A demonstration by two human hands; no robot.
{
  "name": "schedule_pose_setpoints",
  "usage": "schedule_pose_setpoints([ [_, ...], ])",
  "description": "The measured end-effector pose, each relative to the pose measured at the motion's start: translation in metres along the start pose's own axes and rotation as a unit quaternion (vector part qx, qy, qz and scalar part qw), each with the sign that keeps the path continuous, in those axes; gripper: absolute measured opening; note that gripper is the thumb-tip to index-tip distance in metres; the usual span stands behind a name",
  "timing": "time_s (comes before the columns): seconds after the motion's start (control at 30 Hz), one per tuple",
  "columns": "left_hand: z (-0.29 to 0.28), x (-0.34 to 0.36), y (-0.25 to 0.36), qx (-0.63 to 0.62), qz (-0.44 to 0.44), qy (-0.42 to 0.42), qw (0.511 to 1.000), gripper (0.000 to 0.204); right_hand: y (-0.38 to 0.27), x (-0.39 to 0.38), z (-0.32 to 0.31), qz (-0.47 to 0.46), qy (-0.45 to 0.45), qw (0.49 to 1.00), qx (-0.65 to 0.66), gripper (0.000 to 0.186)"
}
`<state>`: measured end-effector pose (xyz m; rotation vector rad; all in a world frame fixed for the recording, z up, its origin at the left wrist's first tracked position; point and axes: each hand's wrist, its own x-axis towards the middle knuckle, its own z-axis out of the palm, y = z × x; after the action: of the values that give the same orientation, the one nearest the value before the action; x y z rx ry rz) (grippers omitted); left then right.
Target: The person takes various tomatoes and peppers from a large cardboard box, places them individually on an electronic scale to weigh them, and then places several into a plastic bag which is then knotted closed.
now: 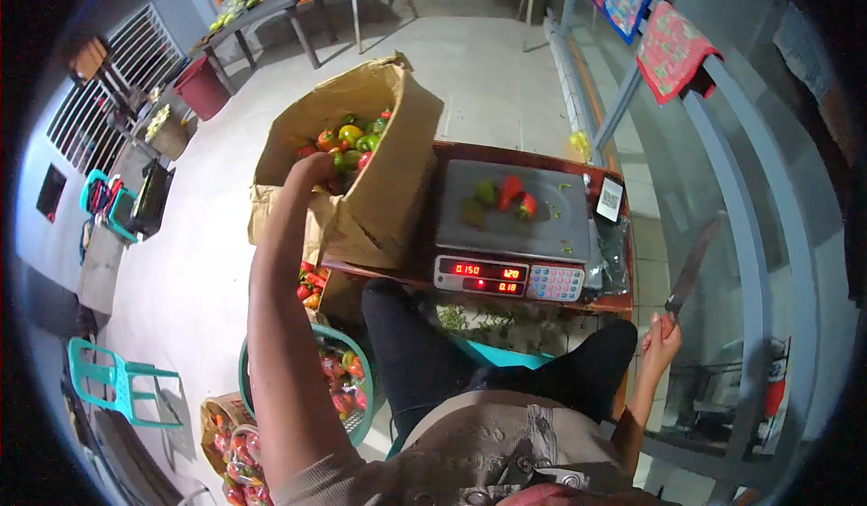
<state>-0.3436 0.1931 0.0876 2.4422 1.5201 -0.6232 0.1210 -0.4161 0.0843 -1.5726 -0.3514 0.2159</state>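
Observation:
My left hand [318,170] reaches over the side of a large cardboard box [384,203] and into the red, green and yellow bell peppers [350,134] inside. Its fingers are hidden, so whether it grips a pepper does not show. Out to the right, my right hand [661,336] is closed round the handle of a knife [693,269], blade pointing up and away from me. On the grey pan of a digital scale [551,221] lie a few red and green peppers [511,190]. The scale's red display is lit.
A brown table [619,304] carries the box, scale and a plastic packet [611,257]. By my left leg stand a green basket [363,425] and bagged peppers [242,459]. A teal chair [117,378] is farther left. Glass panels with a metal rail [722,158] run along the right.

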Motion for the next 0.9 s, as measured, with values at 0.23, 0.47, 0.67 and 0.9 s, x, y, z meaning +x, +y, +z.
schedule_pose_setpoints([
  [0.23,-0.019,-0.024,0.018,0.019,-0.073,0.001,0.997,0.024,0.136,0.014,-0.043,-0.146,0.024,0.922,-0.359,0.023],
  [0.47,-0.008,-0.007,0.031,-0.090,-0.081,0.068,0.990,0.028,0.132,-0.028,-0.036,-0.111,0.045,0.893,-0.434,0.021],
  [0.67,0.005,-0.007,0.029,0.170,0.002,0.145,0.975,0.029,0.129,-0.034,-0.026,-0.126,0.016,0.895,-0.427,0.019],
  [0.9,-0.034,-0.076,0.048,0.033,0.024,0.241,0.970,0.023,0.151,-0.020,-0.034,-0.166,0.032,0.854,-0.492,0.021],
])
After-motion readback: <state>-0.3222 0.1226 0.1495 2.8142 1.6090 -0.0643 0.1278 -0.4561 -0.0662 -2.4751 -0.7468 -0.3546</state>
